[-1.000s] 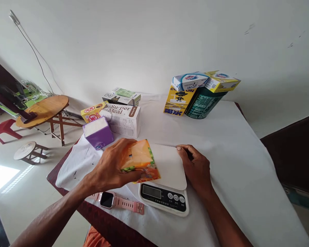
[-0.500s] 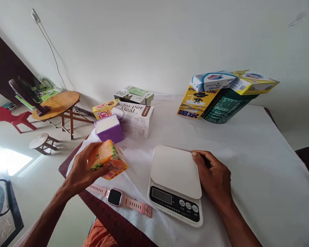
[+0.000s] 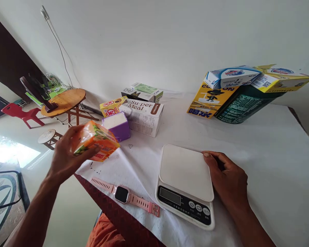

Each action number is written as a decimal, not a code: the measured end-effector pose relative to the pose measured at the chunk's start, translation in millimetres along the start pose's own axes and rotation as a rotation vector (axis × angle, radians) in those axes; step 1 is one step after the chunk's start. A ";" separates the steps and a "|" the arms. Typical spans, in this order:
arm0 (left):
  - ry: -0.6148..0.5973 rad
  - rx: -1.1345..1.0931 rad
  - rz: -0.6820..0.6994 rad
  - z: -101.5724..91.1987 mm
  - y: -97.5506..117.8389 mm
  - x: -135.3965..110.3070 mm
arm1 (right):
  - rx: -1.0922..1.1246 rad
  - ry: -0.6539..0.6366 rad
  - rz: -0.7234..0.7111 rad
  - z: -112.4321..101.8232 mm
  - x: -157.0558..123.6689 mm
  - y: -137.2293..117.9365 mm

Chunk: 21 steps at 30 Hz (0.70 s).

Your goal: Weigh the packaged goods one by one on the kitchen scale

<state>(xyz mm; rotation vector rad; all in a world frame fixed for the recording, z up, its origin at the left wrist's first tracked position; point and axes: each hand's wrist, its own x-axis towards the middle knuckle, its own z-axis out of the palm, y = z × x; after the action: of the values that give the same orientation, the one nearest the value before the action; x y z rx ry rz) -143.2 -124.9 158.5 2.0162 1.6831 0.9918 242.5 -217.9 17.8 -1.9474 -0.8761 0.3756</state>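
My left hand grips an orange and green box and holds it in the air over the table's left edge, beside a purple box. My right hand rests on the tablecloth with its fingers curled against the right side of a white kitchen scale. The scale's platform is bare and its display is dark.
A pink smartwatch lies near the front edge. A Su-per Meal box, a yellow box and two more boxes stand behind. A yellow box, a green can and two cartons stand far right. A round wooden table and stool stand on the floor at left.
My left hand lifted the orange box off the scale and carried it left, past the table's edge. My right hand stayed against the scale. The view shifted left.
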 end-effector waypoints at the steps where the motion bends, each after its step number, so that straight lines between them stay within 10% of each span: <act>1: -0.041 -0.007 0.046 8.1 3.3 0.9 | -0.001 -0.001 0.005 -0.1 -0.2 -0.5; 13: -0.111 0.145 0.373 127.2 34.6 29.0 | 0.039 -0.033 0.033 -3.5 -3.8 -4.1; 21: -0.155 0.389 0.382 133.1 36.0 28.6 | 0.105 -0.046 -0.071 -4.3 -1.0 -0.8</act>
<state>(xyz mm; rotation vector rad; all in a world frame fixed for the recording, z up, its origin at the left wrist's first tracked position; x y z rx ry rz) -23.7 -83.0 96.9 2.6645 1.5310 0.6216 243.9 -221.1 20.6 -1.8131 -0.9342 0.4174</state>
